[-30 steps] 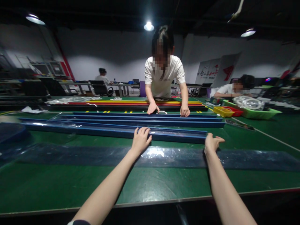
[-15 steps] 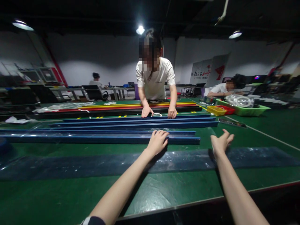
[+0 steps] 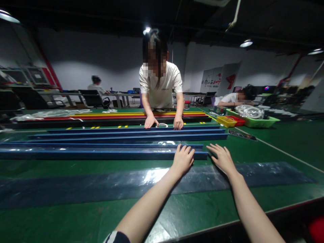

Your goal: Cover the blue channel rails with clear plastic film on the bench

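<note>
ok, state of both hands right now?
Left hand: fingers over the nearest blue rail, near its right end; grip can't be told.
Right hand: open, fingers spread by that end, nothing visibly held.

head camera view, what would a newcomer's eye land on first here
Most likely the long blue channels running across the green table, with the left hand over the nearest one close to its right end and the right hand open just beyond that end. Next, probably the shiny see-through strip lying nearer the camera, and the white-shirted co-worker leaning over the table's far side.
</note>
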A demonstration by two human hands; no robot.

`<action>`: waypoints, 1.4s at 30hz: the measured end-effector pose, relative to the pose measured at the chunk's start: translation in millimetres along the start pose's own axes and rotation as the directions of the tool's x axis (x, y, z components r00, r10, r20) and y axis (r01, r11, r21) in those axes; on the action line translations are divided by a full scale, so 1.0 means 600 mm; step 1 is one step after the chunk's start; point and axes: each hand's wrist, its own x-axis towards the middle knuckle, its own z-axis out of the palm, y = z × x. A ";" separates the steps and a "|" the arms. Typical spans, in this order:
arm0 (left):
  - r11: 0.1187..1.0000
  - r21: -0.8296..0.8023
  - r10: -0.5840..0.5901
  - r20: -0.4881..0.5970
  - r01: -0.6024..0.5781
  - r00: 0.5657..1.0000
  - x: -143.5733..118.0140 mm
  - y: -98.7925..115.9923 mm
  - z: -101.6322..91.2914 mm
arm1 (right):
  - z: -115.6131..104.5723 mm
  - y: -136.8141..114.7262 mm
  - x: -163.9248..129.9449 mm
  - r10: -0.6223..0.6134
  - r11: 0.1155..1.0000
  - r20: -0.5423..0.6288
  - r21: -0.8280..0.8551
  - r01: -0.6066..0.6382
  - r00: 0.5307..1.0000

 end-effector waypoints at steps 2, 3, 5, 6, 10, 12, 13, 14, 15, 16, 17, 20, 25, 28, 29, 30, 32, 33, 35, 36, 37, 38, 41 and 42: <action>0.999 0.016 -0.030 -0.018 0.030 0.999 -0.007 -0.004 0.000 | 0.003 -0.001 0.006 -0.010 1.000 -0.004 0.029 0.010 1.000; 0.999 0.021 -0.050 -0.027 0.050 0.998 -0.010 -0.007 0.001 | 0.005 -0.001 0.009 -0.019 0.999 -0.006 0.047 0.019 1.000; 0.996 0.024 -0.080 -0.039 0.081 0.996 -0.016 -0.011 0.002 | 0.010 0.000 0.016 -0.044 0.995 -0.005 0.088 0.045 0.999; 0.996 0.023 -0.089 -0.043 0.090 0.995 -0.019 -0.013 0.003 | 0.011 0.000 0.019 -0.059 0.993 -0.005 0.104 0.059 0.998; 0.995 0.021 -0.098 -0.046 0.099 0.994 -0.022 -0.014 0.007 | 0.009 0.001 0.028 -0.119 0.988 -0.006 0.095 0.119 0.993; 0.995 0.020 -0.101 -0.045 0.102 0.994 -0.022 -0.013 0.009 | 0.003 -0.001 0.030 -0.139 0.988 -0.004 0.071 0.139 0.990; 0.994 0.020 -0.102 -0.046 0.103 0.994 -0.021 -0.013 0.009 | 0.000 -0.002 0.030 -0.145 0.987 -0.001 0.064 0.144 0.989; 0.994 0.019 -0.104 -0.047 0.105 0.993 -0.021 -0.013 0.009 | -0.002 -0.003 0.031 -0.148 0.987 0.004 0.061 0.147 0.989; 0.994 0.018 -0.105 -0.049 0.106 0.993 -0.021 -0.012 0.009 | -0.005 -0.004 0.031 -0.150 0.987 0.011 0.064 0.149 0.989; 0.994 0.017 -0.107 -0.050 0.108 0.993 -0.021 -0.012 0.008 | -0.006 -0.004 0.031 -0.154 0.986 0.019 0.072 0.152 0.988; 0.994 0.015 -0.109 -0.051 0.110 0.993 -0.021 -0.012 0.008 | -0.007 -0.004 0.032 -0.159 0.984 0.026 0.084 0.157 0.987; 0.993 0.007 -0.117 -0.058 0.118 0.991 -0.020 -0.012 0.008 | -0.008 -0.001 0.032 -0.173 0.977 0.032 0.130 0.168 0.984; 0.992 -0.006 -0.126 -0.081 0.126 0.989 -0.017 -0.012 0.009 | -0.008 0.005 0.037 -0.147 0.973 0.022 0.184 0.141 0.989; 0.990 -0.006 -0.139 -0.081 0.139 0.987 -0.014 -0.013 0.008 | -0.008 0.004 0.044 -0.127 0.962 0.031 0.248 0.115 0.991; 0.989 -0.005 -0.145 -0.080 0.146 0.986 -0.013 -0.013 0.007 | -0.009 0.003 0.046 -0.121 0.958 0.037 0.265 0.107 0.992; 0.988 -0.003 -0.154 -0.079 0.154 0.985 -0.013 -0.013 0.006 | -0.009 0.002 0.049 -0.115 0.957 0.046 0.273 0.098 0.992; 0.984 0.002 -0.176 -0.079 0.177 0.981 -0.011 -0.014 0.004 | -0.010 -0.001 0.054 -0.099 0.961 0.079 0.268 0.074 0.992; 0.982 0.003 -0.189 -0.078 0.189 0.979 -0.011 -0.014 0.004 | -0.011 -0.003 0.055 -0.091 0.963 0.100 0.262 0.062 0.991; 0.978 -0.001 -0.209 -0.074 0.210 0.975 -0.009 -0.015 0.003 | -0.012 -0.007 0.058 -0.073 0.964 0.129 0.261 0.037 0.989; 0.976 -0.005 -0.217 -0.073 0.217 0.973 -0.009 -0.015 0.003 | -0.012 -0.009 0.059 -0.059 0.963 0.133 0.267 0.021 0.989; 0.975 -0.008 -0.223 -0.073 0.223 0.972 -0.008 -0.015 0.003 | -0.013 -0.011 0.059 -0.039 0.961 0.129 0.277 0.002 0.991; 0.973 -0.012 -0.230 -0.076 0.229 0.970 -0.008 -0.016 0.003 | -0.014 -0.013 0.059 -0.012 0.958 0.118 0.287 -0.023 0.993; 0.967 -0.018 -0.255 -0.095 0.255 0.962 -0.007 -0.017 0.005 | -0.018 -0.021 0.060 0.081 0.946 0.079 0.309 -0.102 0.994; 0.965 -0.018 -0.264 -0.104 0.263 0.959 -0.006 -0.017 0.006 | -0.019 -0.024 0.060 0.102 0.946 0.068 0.303 -0.118 0.992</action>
